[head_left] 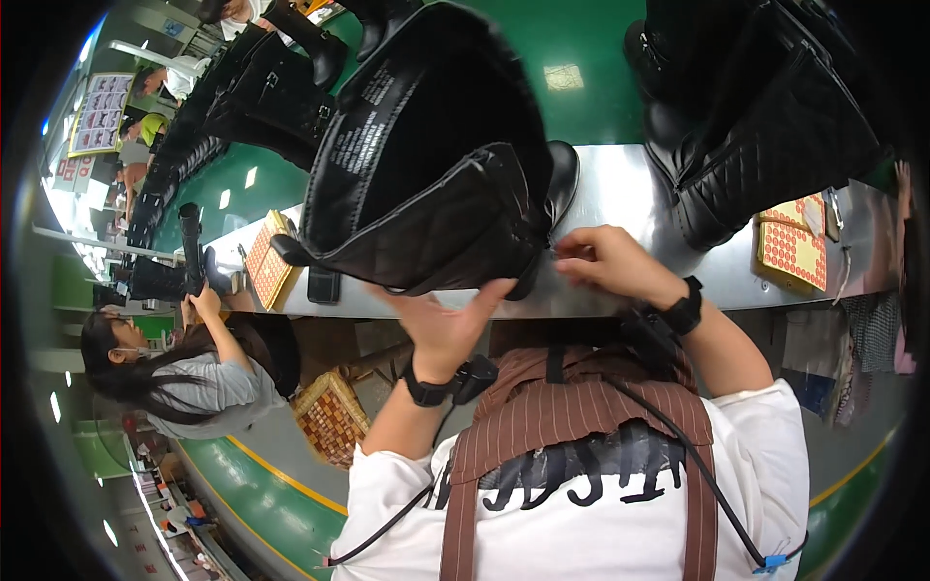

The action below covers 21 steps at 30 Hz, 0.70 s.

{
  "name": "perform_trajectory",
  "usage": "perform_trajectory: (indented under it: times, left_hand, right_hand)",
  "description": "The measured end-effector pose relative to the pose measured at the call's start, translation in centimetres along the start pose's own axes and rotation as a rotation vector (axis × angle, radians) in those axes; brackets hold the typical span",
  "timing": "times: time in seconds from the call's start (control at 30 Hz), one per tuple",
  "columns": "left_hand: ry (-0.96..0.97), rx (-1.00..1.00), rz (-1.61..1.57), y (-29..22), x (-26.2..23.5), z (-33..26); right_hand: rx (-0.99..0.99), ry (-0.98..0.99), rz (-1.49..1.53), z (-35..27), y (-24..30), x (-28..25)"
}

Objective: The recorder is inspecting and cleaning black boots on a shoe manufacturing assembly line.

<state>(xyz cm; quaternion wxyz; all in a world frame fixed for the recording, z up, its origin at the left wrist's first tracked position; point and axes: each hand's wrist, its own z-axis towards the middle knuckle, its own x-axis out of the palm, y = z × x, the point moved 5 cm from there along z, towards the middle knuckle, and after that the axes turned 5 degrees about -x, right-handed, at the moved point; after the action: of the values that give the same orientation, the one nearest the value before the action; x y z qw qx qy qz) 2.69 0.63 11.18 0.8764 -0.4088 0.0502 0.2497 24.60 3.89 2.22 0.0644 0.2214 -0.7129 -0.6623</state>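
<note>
Over the edge of a long shiny metal workbench [620, 194], a tall black quilted leather boot [436, 165] is held with its open shaft toward the camera, so the dark lining and a printed inner strip show. Its sole end points away, resting on or just above the bench top; I cannot tell which. The left hand [448, 324] is spread open, palm up, under the lower edge of the shaft, fingers pressed flat against the quilted side and propping it rather than closing round it. The right hand [605, 259] sits just beside the boot's right edge, fingers bunched toward the thumb in a pinch at the seam; whatever is pinched is too small to make out. Both wrists carry black bands with cables running down across a brown striped apron [572, 407]. To the right on the bench stands a second black quilted boot [765, 136], well apart, with a yellow sheet of red round stickers [792, 250] near it. Another patterned sticker sheet [266, 261] lies at the left. Further left, a person in a grey top [208, 382] handles another dark boot [189, 254]
</note>
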Motion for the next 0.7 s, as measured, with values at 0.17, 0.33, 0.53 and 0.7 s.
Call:
perform_trajectory:
  times: [0.17, 0.33, 0.53, 0.7]
  left_hand:
    - [0.503, -0.566, -0.243, 5.9, 4.3, -5.8]
    - [0.473, -0.680, -0.222, 7.4, 5.0, -6.6]
    - [0.439, -0.593, -0.202, 6.4, 4.7, -5.6]
    - [0.442, -0.616, -0.265, 5.8, 4.6, -4.3]
  right_hand:
    - [0.065, 0.071, 0.072, 2.0, -2.7, 1.6]
    - [0.261, 0.320, 0.382, 2.4, -3.0, 2.4]
    - [0.150, 0.143, 0.383, 2.0, -1.5, 2.8]
    - [0.040, 0.052, 0.490, 1.4, 3.1, 2.6]
